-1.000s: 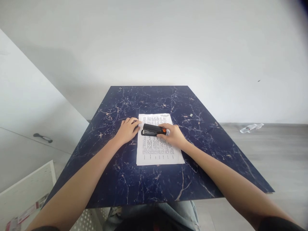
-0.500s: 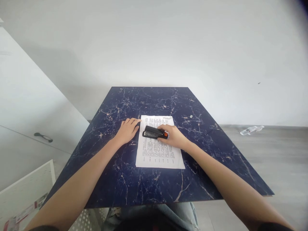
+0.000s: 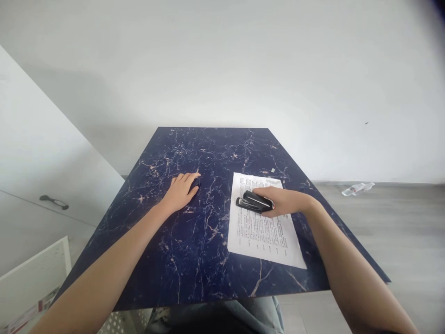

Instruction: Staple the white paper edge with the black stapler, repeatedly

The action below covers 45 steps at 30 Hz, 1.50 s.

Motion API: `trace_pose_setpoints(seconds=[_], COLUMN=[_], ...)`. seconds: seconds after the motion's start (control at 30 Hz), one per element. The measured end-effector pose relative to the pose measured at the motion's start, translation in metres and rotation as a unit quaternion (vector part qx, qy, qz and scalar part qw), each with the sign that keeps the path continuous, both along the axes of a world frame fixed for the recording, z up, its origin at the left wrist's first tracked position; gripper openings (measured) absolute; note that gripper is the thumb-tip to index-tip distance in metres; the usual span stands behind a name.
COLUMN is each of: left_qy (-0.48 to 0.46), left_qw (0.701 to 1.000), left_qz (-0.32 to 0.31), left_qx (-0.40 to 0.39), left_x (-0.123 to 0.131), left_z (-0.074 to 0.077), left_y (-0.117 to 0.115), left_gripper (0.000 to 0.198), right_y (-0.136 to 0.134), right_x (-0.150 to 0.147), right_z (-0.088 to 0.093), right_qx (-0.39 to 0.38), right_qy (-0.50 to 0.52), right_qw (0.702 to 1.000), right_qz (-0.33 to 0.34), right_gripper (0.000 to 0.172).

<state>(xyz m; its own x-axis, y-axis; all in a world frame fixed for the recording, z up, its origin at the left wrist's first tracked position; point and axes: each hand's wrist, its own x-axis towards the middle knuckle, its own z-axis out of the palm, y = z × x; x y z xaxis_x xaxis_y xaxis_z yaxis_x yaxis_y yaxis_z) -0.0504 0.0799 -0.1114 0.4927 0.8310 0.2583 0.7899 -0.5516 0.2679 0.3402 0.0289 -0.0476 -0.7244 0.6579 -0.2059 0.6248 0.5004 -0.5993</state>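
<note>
Printed paper (image 3: 264, 236) lies on the right half of the dark blue marbled table (image 3: 201, 278), turned a little askew. A black stapler (image 3: 255, 202) is over the upper part of the page, its jaw end pointing left. My right hand (image 3: 283, 200) is wrapped round the stapler's rear end from the right. Whether the stapler rests on the paper or hovers just above it, I cannot tell. To the left of the page, my left hand (image 3: 181, 190) lies flat on the tabletop with fingers stretched out, holding nothing and apart from the paper.
A small pale scrap (image 3: 273, 170) lies beyond the paper. White cabinet fronts with a dark handle (image 3: 54, 202) stand on the left, above a white-rimmed bin or crate (image 3: 66, 253). On the floor at right lies a clear plastic bottle or wrapper (image 3: 358, 189). A wall rises behind the table.
The paper and the stapler have moved right along with my right hand, and the paper has turned slightly. My left hand has stayed nearly in place, now well apart from the page.
</note>
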Motion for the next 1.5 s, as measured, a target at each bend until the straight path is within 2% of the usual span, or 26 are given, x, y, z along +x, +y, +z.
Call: trace_pose_setpoints(seconds=[0.17,0.27,0.33,0.4,0.43,0.5,0.53,0.57,0.6,0.67,0.73,0.83,1.1,1.5], left_qy=[0.011,0.014,0.013,0.014,0.016,0.022,0.022,0.02,0.018,0.012,0.012,0.017,0.023,0.016], left_qw=[1.0,1.0,1.0,1.0,1.0,1.0,1.0,1.0,1.0,1.0,1.0,1.0,1.0,1.0], left_qz=[0.003,0.004,0.006,0.006,0.003,-0.005,-0.008,-0.009,-0.01,-0.009,-0.009,-0.012,-0.008,-0.009], left_qx=[0.0,0.001,0.001,0.004,0.007,0.012,0.014,0.016,0.016,0.015,0.016,0.018,0.018,0.015], left_x=[0.0,0.0,-0.001,-0.001,-0.001,-0.001,-0.001,-0.001,-0.001,-0.001,-0.001,-0.002,-0.002,-0.003], left_z=[-0.001,-0.001,-0.001,-0.001,-0.001,-0.002,-0.002,-0.002,-0.002,-0.003,-0.003,-0.003,-0.004,-0.005], left_y=[0.001,0.002,0.003,0.003,0.003,0.003,0.003,0.003,0.003,0.003,0.004,0.004,0.005,0.006], left_gripper=[0.041,0.04,0.039,0.035,0.032,0.028,0.027,0.026,0.026,0.025,0.025,0.025,0.027,0.027], right_y=[0.003,0.005,0.008,0.013,0.017,0.028,0.033,0.039,0.044,0.053,0.059,0.062,0.059,0.06], right_x=[0.008,0.013,0.025,0.047,0.06,0.086,0.099,0.109,0.117,0.128,0.133,0.135,0.133,0.133], right_z=[-0.001,0.0,0.0,-0.003,-0.007,-0.019,-0.028,-0.037,-0.047,-0.066,-0.08,-0.088,-0.084,-0.086], right_qx=[-0.039,-0.067,-0.09,-0.079,-0.048,0.066,0.14,0.205,0.242,0.239,0.224,0.217,0.203,0.204], right_qy=[-0.027,-0.027,-0.006,0.042,0.071,0.109,0.102,0.083,0.069,0.07,0.088,0.093,0.11,0.108], right_qw=[0.999,0.997,0.996,0.995,0.993,0.967,0.931,0.879,0.836,0.795,0.789,0.802,0.808,0.813], right_qz=[0.008,-0.003,-0.008,-0.037,-0.075,-0.219,-0.322,-0.422,-0.489,-0.553,-0.565,-0.548,-0.542,-0.535], right_gripper=[0.03,0.038,0.046,0.051,0.05,0.045,0.045,0.047,0.05,0.056,0.058,0.057,0.052,0.057])
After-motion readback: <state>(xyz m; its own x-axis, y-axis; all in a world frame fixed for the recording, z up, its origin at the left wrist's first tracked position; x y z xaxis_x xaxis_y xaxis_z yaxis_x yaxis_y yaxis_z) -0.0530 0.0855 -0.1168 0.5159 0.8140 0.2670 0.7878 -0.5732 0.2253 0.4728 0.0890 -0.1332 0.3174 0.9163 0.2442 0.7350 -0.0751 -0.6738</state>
